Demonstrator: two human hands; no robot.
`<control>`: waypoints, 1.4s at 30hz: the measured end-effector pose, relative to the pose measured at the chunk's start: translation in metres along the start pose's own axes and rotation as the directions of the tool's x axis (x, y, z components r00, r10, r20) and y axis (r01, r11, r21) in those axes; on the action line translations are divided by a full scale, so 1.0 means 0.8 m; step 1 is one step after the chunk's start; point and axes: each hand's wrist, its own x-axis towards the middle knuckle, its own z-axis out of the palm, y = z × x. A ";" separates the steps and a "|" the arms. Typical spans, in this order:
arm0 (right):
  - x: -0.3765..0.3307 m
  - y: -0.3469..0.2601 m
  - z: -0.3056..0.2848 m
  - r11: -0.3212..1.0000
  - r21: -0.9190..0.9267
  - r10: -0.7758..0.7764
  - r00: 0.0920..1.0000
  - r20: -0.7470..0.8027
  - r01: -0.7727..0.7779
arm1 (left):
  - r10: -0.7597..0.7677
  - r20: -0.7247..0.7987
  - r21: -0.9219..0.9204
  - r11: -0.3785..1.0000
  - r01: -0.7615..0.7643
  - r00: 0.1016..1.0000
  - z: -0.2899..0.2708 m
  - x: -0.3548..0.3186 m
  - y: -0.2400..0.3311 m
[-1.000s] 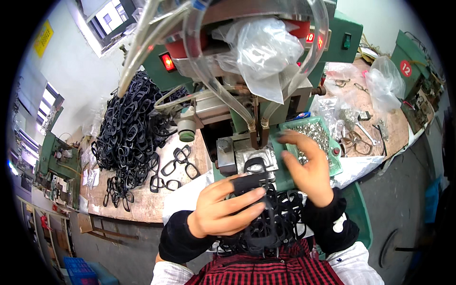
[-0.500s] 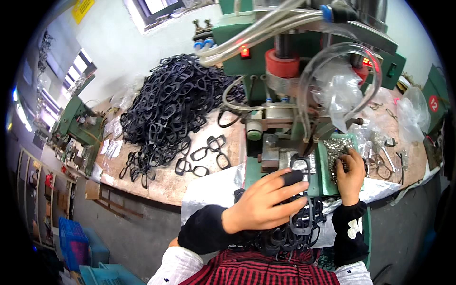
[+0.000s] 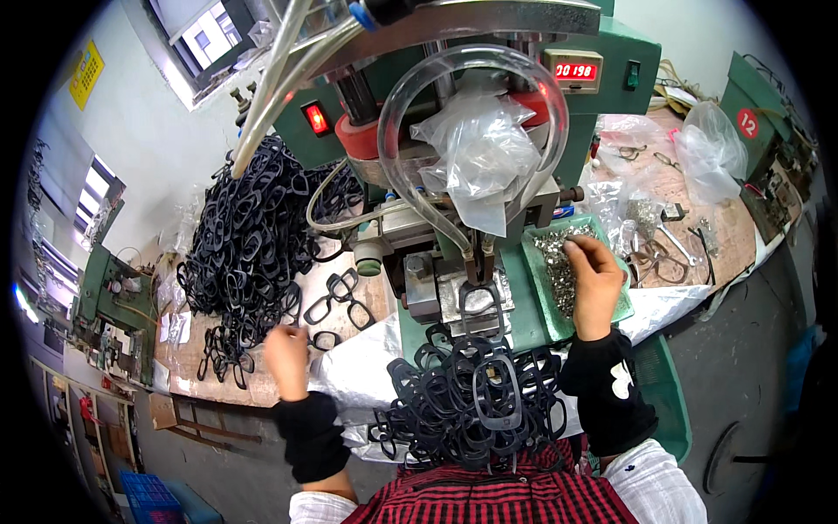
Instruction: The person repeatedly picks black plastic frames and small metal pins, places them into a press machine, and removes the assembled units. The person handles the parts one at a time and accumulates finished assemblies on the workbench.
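Observation:
My left hand (image 3: 286,356) reaches out to the left over the wooden bench, its fingers at a loose black eyeglass frame (image 3: 325,341) near the foot of a big heap of black frames (image 3: 249,240). Whether it grips one is hidden. My right hand (image 3: 594,278) rests in a green tray (image 3: 618,301) of small silver metal parts (image 3: 559,262), fingertips pinched among them. Between the hands stands a green press machine (image 3: 454,175), with one black frame (image 3: 480,301) lying on its work plate. A second pile of black frames (image 3: 471,397) lies in front of my chest.
Clear hoses (image 3: 419,157) and a plastic bag (image 3: 480,153) hang from the press head. Further plastic bags (image 3: 711,153), loose frames and tools cover the bench at right. Other green machines (image 3: 109,301) stand at far left and far right. White sheeting (image 3: 358,367) drapes the bench front.
My left hand has left the frame at the press and swung out left to the loose frames on the bench. My right hand stays in the parts tray.

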 end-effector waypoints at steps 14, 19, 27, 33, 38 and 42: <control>-0.061 -0.072 -0.046 0.868 -0.405 -0.236 0.956 0.175 0.289 | -0.001 0.220 -0.275 0.959 0.063 0.975 0.091 0.041 -0.044; -0.033 -0.094 0.047 0.938 -0.116 -0.263 0.888 0.376 0.327 | 0.037 0.321 -0.784 0.571 0.244 0.946 0.057 0.041 0.026; -0.063 -0.088 0.083 0.991 0.135 -0.033 0.960 0.277 -0.005 | 0.132 0.343 -0.867 -0.336 0.368 0.930 -0.024 -0.042 0.110; -0.069 -0.125 0.091 0.963 0.229 0.052 0.932 0.359 -0.142 | 0.050 -0.233 -0.915 -0.350 -0.201 0.971 -0.145 -0.073 0.179; -0.085 -0.141 0.082 0.966 0.232 0.010 0.915 0.403 -0.112 | 0.475 -0.704 -0.689 -0.281 -0.667 0.527 -0.151 -0.094 0.200; -0.033 -0.094 0.027 0.839 -0.371 -0.195 0.856 0.479 0.399 | 0.771 -0.582 -0.620 -0.217 -0.754 0.257 -0.129 -0.101 0.244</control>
